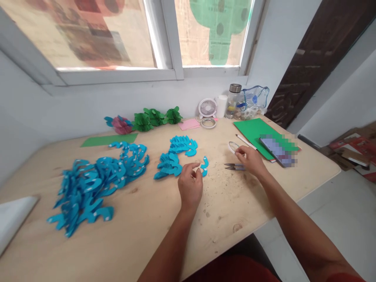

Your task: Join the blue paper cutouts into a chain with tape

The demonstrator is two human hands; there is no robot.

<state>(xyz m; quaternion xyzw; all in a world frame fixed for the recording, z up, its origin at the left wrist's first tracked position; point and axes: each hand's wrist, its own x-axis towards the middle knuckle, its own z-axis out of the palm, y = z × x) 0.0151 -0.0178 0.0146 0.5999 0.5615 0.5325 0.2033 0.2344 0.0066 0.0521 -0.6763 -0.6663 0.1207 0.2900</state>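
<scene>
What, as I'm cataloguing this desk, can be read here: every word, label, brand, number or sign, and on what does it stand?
No text is legible.
Right window covering: print too small and blurred.
Phone: screen pixelated, unreadable.
Clear bag: blue marks, too blurred to read.

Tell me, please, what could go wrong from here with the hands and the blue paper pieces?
The snips lie beside the right hand, blades pointing toward the left hand; a careless reach might cause a cut.
The tape roll in the right hand might slip and roll away.
The nearer blue paper stack sits close beside the left hand; a sideways move could scatter it.
</scene>
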